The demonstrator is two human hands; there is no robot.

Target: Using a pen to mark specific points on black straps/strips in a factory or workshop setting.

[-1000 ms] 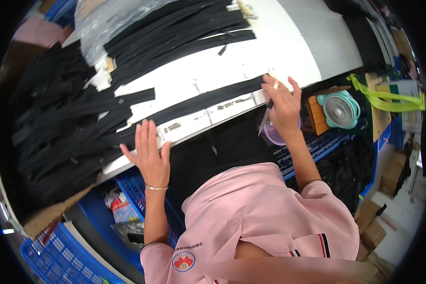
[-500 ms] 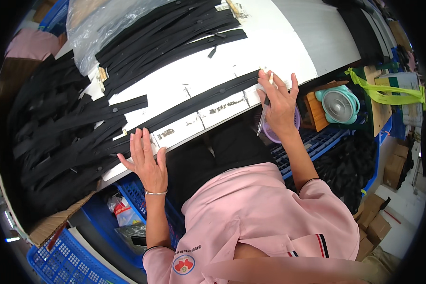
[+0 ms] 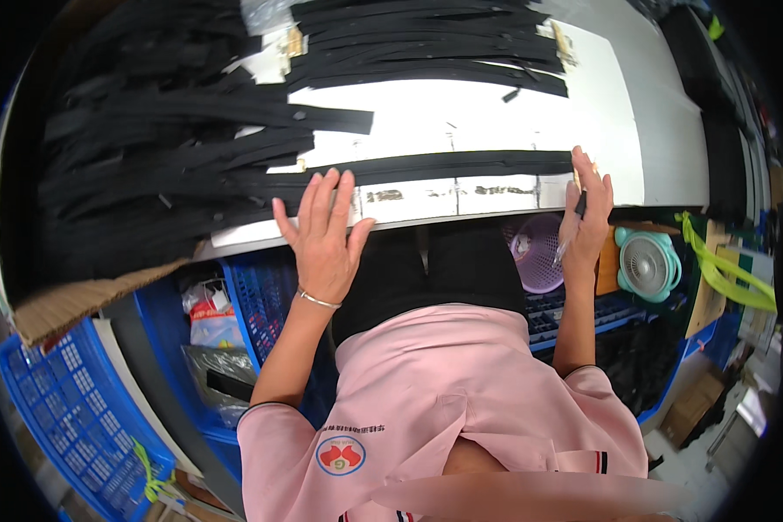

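A long black fabric strip lies straight across the white board, close to the table's front edge. My left hand rests on its left end, fingers stretched out and spread. At the other end, my right hand touches the strip with a fingertip while holding a pen among its fingers. The pen's lower part is blurred. In front of the strip, the board carries dark marks and short drawn lines. A loose pile of black strips reaches up to my left hand.
More black strips lie in a row farther back, with a small black tab beside them. Below the table edge are a purple basket, a teal fan and a blue crate. A cardboard edge borders the pile.
The whole view has turned and shifted, so the table now looks more level. Both hands stay at the strip's two ends. The pen remains in my right hand.
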